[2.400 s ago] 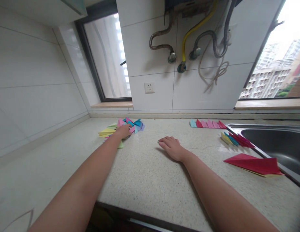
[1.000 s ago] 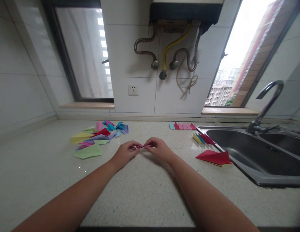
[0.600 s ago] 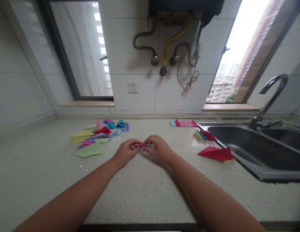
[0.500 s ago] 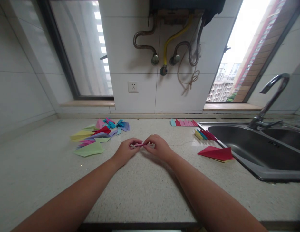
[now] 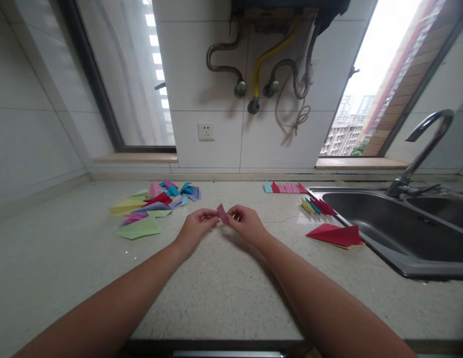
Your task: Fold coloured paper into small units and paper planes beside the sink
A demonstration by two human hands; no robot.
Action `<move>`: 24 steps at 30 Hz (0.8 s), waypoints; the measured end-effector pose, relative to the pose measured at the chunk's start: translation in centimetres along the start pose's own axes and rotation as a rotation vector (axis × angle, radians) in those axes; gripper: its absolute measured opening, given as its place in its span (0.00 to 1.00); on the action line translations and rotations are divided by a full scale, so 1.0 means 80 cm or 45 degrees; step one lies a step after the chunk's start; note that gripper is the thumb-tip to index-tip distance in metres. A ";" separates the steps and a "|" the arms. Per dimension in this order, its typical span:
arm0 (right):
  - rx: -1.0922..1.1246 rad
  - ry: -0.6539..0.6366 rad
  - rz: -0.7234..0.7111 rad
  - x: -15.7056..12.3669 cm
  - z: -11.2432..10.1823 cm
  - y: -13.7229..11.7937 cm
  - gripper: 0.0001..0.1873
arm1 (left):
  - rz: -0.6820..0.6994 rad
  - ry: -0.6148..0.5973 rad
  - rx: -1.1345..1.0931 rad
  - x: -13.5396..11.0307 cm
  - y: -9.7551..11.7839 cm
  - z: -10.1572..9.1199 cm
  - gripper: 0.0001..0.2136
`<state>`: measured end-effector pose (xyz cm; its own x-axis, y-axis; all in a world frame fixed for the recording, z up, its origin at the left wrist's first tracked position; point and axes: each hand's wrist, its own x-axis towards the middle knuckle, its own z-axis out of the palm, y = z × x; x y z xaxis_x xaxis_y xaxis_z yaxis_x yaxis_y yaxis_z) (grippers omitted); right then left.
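Both hands meet over the middle of the speckled countertop (image 5: 216,293). My left hand (image 5: 194,229) and my right hand (image 5: 247,223) each pinch a small folded pink paper piece (image 5: 222,213) between fingertips, and it stands up as a little point between them. A loose pile of coloured paper sheets and folded pieces (image 5: 152,205) lies to the left of my left hand. To the right lie a row of small folded pieces (image 5: 284,187), a second small cluster (image 5: 317,206) and a larger red folded paper (image 5: 337,234).
A steel sink (image 5: 395,223) with a tap (image 5: 421,149) fills the right side. Tiled wall behind carries a socket (image 5: 205,132) and hoses (image 5: 261,74). Windows stand at left and right.
My left hand took a pink piece from the pile and brought it to the middle. Both hands held it flat as a strip; now it is folded shorter and stands up.
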<state>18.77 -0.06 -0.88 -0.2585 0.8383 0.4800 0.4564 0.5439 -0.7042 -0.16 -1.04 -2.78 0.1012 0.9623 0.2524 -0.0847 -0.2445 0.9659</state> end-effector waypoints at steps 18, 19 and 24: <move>0.270 -0.048 0.130 0.004 0.007 0.012 0.10 | -0.057 -0.060 -0.033 -0.002 -0.003 0.001 0.12; 0.275 -0.055 0.137 0.003 0.007 0.011 0.10 | -0.062 -0.061 -0.030 -0.002 -0.002 0.001 0.12; 0.278 -0.078 0.149 0.003 0.007 0.009 0.10 | -0.082 -0.094 -0.031 -0.002 -0.002 -0.001 0.11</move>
<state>18.58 0.54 -1.59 -0.2687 0.8931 0.3608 0.2929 0.4326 -0.8527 -0.21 -1.19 -2.98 0.1800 0.9643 0.1942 -0.0997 -0.1785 0.9789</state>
